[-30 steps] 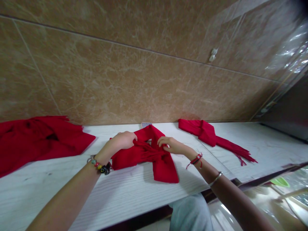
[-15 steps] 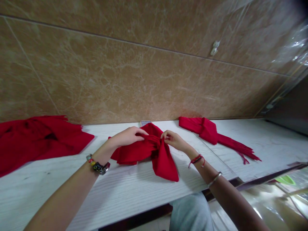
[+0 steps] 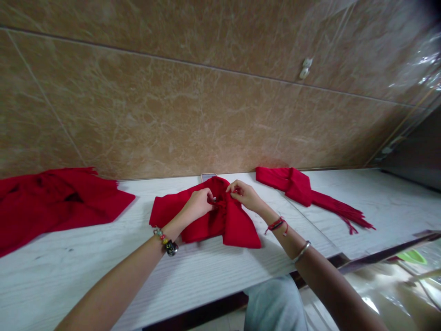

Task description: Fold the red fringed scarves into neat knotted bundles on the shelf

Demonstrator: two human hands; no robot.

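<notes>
A red cloth (image 3: 241, 227), bunched and gathered near its middle, lies on the white wood-grain table (image 3: 165, 285) before me. My left hand (image 3: 200, 203) is closed on the gathered part, its fingertips partly hidden in the folds. On the right side of the gather, my right hand (image 3: 244, 193) pinches the cloth's upper edge. Fabric spreads out flat to the left and hangs toward me on the right. Farther right lies a folded red scarf (image 3: 299, 187) with a fringed end, touched by neither hand.
Another red fringed cloth (image 3: 51, 202) is heaped at the left. Behind the middle cloth, a phone-like flat object (image 3: 208, 176) rests against the marbled wall (image 3: 172, 115). The table's front edge runs above my knee (image 3: 275, 301). A green item (image 3: 411, 256) is low at the right.
My left hand has moved right and slightly down, into the folds by the gather. The cloth's left part has opened out, and its right end has shifted. My right hand stays close by.
</notes>
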